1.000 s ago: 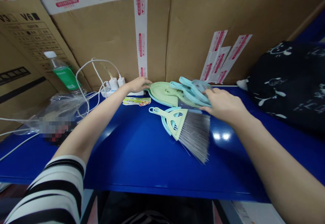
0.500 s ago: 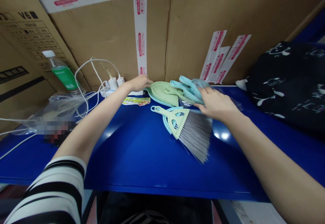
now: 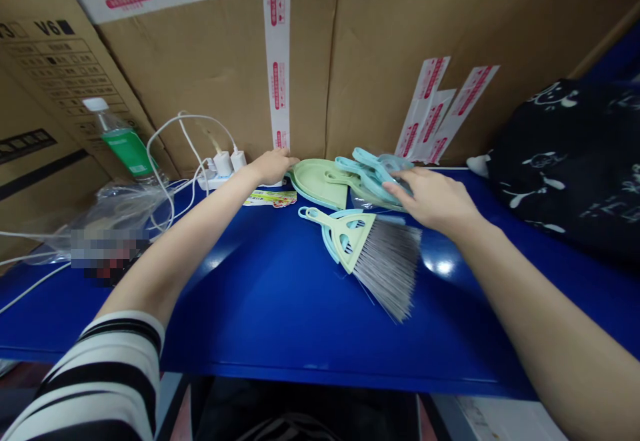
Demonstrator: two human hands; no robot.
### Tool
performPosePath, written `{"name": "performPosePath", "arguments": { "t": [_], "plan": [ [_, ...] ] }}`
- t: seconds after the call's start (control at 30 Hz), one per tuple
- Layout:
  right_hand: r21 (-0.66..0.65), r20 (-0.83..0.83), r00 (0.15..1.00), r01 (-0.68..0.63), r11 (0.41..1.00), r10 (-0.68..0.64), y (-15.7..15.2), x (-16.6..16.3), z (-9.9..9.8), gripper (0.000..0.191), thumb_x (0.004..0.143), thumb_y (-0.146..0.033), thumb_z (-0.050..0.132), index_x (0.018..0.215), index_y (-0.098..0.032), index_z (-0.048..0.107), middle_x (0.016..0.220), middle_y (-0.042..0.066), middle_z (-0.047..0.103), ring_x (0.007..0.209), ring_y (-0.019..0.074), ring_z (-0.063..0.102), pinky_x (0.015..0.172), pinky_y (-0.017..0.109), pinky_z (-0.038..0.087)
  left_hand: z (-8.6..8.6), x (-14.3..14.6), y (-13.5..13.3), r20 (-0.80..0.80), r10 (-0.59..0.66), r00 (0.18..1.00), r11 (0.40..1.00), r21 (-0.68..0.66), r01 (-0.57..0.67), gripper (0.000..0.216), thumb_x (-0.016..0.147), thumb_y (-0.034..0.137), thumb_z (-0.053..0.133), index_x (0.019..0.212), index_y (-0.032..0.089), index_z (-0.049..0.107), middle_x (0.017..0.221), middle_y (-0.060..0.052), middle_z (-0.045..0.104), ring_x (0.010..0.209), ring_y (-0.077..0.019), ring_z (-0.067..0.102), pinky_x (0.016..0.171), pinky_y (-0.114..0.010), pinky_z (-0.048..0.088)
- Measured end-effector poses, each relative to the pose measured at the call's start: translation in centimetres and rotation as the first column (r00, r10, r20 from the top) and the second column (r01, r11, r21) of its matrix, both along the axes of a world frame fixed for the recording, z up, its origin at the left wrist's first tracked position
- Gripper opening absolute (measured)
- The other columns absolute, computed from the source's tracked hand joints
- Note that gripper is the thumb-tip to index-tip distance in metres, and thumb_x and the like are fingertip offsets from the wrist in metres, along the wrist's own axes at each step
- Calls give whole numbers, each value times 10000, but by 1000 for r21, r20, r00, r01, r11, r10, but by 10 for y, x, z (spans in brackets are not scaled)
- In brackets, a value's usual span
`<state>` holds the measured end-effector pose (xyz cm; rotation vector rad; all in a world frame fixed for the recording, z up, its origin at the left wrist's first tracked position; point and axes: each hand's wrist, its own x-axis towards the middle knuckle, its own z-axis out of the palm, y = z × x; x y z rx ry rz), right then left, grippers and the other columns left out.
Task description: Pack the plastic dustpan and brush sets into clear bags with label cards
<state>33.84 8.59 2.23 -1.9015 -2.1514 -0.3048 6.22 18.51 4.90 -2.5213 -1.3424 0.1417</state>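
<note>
A light-green dustpan (image 3: 320, 181) lies over a blue one at the back of the blue table. My left hand (image 3: 271, 166) is closed at its left end, the fingers partly hidden. Beside the pan, light-blue handles (image 3: 367, 171) lie in clear plastic, with another green handle among them. My right hand (image 3: 435, 195) is at their right end, its thumb and fingers apart over the plastic. Nearer to me lies a hand brush (image 3: 387, 261) with a green handle and grey bristles, on top of a light-blue piece of similar shape.
Cardboard boxes (image 3: 210, 74) wall the back. On the left stand a bottle (image 3: 127, 147) with a green label, a power strip with white plugs (image 3: 223, 163) and loose cables. A colourful paper strip (image 3: 270, 198) lies below my left hand. A black patterned bag (image 3: 565, 174) sits right.
My right thumb and fingers have spread on the plastic-wrapped handles, which stay almost in place. The left hand has barely shifted at the dustpan. The brush lies as before.
</note>
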Motion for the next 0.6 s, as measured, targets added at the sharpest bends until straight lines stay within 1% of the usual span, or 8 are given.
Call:
{"name": "performPosePath", "arguments": {
  "t": [0.07, 0.13, 0.23, 0.3, 0.37, 0.47, 0.53, 0.6],
  "plan": [
    [-11, -3, 999, 49, 999, -50, -2, -3, 3, 405, 907, -453, 373, 1041, -167, 627, 1042, 169, 657, 928, 333, 637, 683, 394, 484, 0, 2, -9, -6, 21, 1000, 999, 38, -21, 433, 914, 151, 388, 1334, 131, 491, 1239, -179, 539, 1168, -300, 507, 915, -385, 399],
    [-58, 33, 995, 92, 994, -90, -6, -8, 7, 370, 884, -422, 420, 1036, -139, 604, 1061, 193, 643, 940, 344, 633, 679, 392, 481, 1, 5, -20, -21, 26, 999, 996, 84, -24, 435, 911, 135, 384, 1334, 114, 482, 1269, -188, 520, 1210, -314, 471, 939, -412, 381],
    [-135, 95, 991, 104, 985, -92, -11, -14, 13, 339, 870, -333, 442, 1081, -91, 552, 1102, 235, 619, 1001, 366, 613, 696, 399, 477, 2, 7, -37, -73, -8, 997, 987, 159, 20, 398, 913, 116, 368, 1272, 129, 539, 1229, -155, 555, 1183, -286, 494, 920, -387, 386],
    [-162, 112, 991, 87, 983, -69, -13, -15, 15, 284, 864, -267, 436, 1063, -94, 541, 1088, 239, 623, 1006, 369, 612, 688, 400, 472, 3, 7, -48, -99, -52, 994, 980, 184, 70, 356, 915, 127, 376, 1199, 134, 591, 1191, -137, 578, 1133, -264, 525, 895, -366, 393],
    [-170, 108, 993, 67, 983, -49, -12, -12, 15, 226, 863, -234, 427, 1025, -120, 538, 1049, 225, 638, 966, 363, 624, 659, 394, 461, 4, 6, -60, -125, -100, 987, 972, 201, 123, 322, 912, 143, 398, 1143, 137, 621, 1165, -128, 590, 1082, -250, 550, 872, -357, 399],
    [-165, 49, 999, 10, 986, -1, -10, -9, 14, 184, 878, -216, 409, 1010, -148, 517, 993, 208, 649, 881, 340, 640, 609, 365, 426, 5, 2, -80, -157, -169, 973, 956, 214, 201, 283, 912, 183, 435, 1096, 129, 643, 1115, -132, 607, 1035, -252, 569, 843, -358, 412],
    [-137, 6, 999, -37, 990, 39, -9, -9, 13, 154, 878, -204, 406, 979, -160, 513, 935, 197, 652, 794, 317, 642, 569, 344, 394, 5, -2, -95, -151, -213, 965, 946, 216, 243, 281, 925, 203, 428, 1076, 130, 653, 1077, -132, 618, 1013, -253, 578, 840, -367, 419],
    [-73, -6, 996, -88, 993, 87, -8, -11, 10, 133, 864, -175, 396, 932, -178, 510, 870, 170, 650, 695, 286, 625, 537, 332, 367, 4, -8, -112, -129, -237, 963, 942, 213, 260, 284, 924, 184, 426, 1097, 141, 647, 1063, -125, 626, 988, -248, 589, 846, -378, 429]
  ]
}}
